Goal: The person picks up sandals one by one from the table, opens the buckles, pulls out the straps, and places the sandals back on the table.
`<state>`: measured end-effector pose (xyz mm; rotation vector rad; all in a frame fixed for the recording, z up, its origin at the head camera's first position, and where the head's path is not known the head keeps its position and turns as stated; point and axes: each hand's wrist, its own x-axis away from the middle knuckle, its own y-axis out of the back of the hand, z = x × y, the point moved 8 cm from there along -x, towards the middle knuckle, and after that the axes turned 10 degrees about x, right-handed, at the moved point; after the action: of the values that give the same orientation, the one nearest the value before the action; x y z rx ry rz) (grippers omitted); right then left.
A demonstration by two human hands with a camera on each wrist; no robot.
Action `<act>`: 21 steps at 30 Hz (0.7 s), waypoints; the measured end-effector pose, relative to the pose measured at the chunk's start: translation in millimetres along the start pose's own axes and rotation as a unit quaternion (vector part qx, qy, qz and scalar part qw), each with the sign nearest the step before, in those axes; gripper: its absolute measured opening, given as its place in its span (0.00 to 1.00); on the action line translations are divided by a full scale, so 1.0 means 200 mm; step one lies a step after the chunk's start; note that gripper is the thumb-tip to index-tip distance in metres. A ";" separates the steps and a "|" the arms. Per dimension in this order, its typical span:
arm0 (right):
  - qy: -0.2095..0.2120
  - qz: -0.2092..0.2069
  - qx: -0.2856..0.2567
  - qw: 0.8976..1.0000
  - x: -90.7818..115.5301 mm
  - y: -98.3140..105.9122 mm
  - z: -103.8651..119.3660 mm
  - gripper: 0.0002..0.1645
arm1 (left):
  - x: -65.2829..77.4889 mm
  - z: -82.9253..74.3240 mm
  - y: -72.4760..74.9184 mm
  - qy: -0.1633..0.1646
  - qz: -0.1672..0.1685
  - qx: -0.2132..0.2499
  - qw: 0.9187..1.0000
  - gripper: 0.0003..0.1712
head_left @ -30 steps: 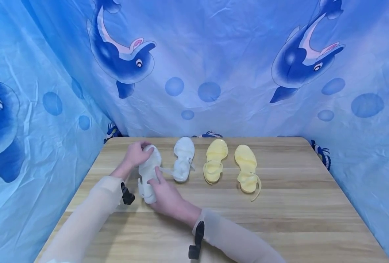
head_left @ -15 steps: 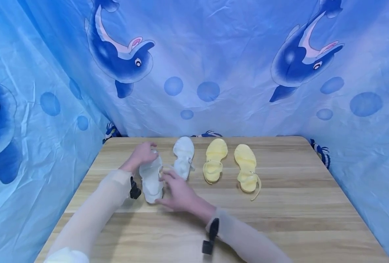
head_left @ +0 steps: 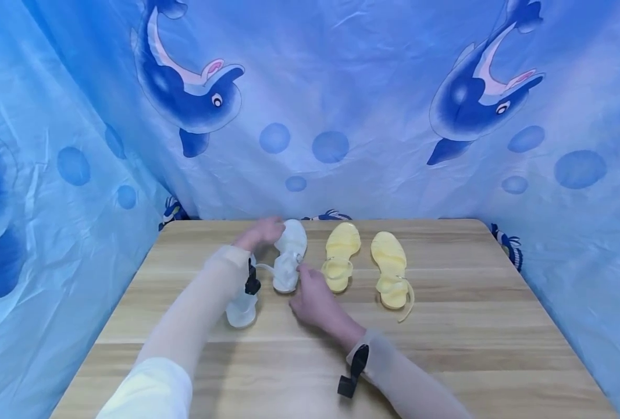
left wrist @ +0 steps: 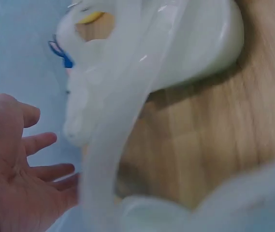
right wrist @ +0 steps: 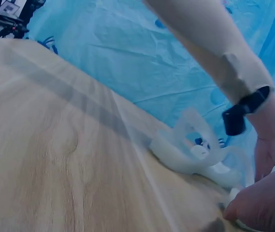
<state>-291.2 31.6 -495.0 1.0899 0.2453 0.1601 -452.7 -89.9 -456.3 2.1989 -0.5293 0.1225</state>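
Note:
In the head view, my left hand (head_left: 266, 230) reaches to the toe end of the inner white sandal (head_left: 291, 238). The left wrist view shows its fingers (left wrist: 43, 142) spread beside a white sandal. My right hand (head_left: 316, 298) is at that sandal's heel end, its fingertips right at the buckle side. In the right wrist view this hand (right wrist: 265, 205) overlaps the sandal's edge. The outer white sandal (head_left: 242, 311) lies flat to the left, partly hidden beneath my left forearm. Its loose strap (head_left: 264, 267) stretches toward the inner one.
Two yellow sandals (head_left: 344, 238) (head_left: 391, 256) lie to the right, soles down, toes pointing away. All the sandals sit near the far edge of the wooden table (head_left: 446, 349). A blue dolphin-printed curtain (head_left: 373, 87) hangs behind and on both sides.
Both hands have left the outer white sandal, which rests on the table, and moved right to the inner white one. The yellow sandals have stayed put.

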 end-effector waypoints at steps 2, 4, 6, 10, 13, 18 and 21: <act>0.011 -0.017 0.010 1.000 -0.01 -0.02 0.03 0.50 | 0.00 0.02 -0.03 0.007 0.003 0.003 1.000 0.34; 0.020 -0.047 0.019 0.999 -0.03 -0.02 0.05 0.49 | 0.00 0.02 -0.03 -0.002 -0.008 -0.008 1.000 0.33; 0.023 -0.077 0.023 0.997 -0.04 -0.01 0.06 0.44 | 0.00 0.01 -0.03 -0.018 -0.030 -0.015 0.999 0.31; 0.027 -0.098 -0.015 0.995 -0.05 0.01 0.07 0.39 | 0.02 -0.01 0.03 -0.035 -0.089 -0.003 0.995 0.27; 0.037 -0.105 -0.049 0.993 -0.03 0.04 0.07 0.38 | 0.04 -0.03 0.09 -0.049 -0.131 0.017 0.990 0.24; 0.080 -0.160 -0.030 0.983 0.03 0.16 0.07 0.37 | 0.11 -0.17 0.24 -0.098 -0.197 0.045 0.974 0.19; 0.110 -0.197 -0.004 0.974 0.06 0.25 0.07 0.37 | 0.18 -0.24 0.33 -0.130 -0.232 0.069 0.962 0.15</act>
<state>-276.2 46.3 -446.0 0.9951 0.6538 -0.0739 -443.4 -99.9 -368.4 2.4306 -0.1341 -0.3950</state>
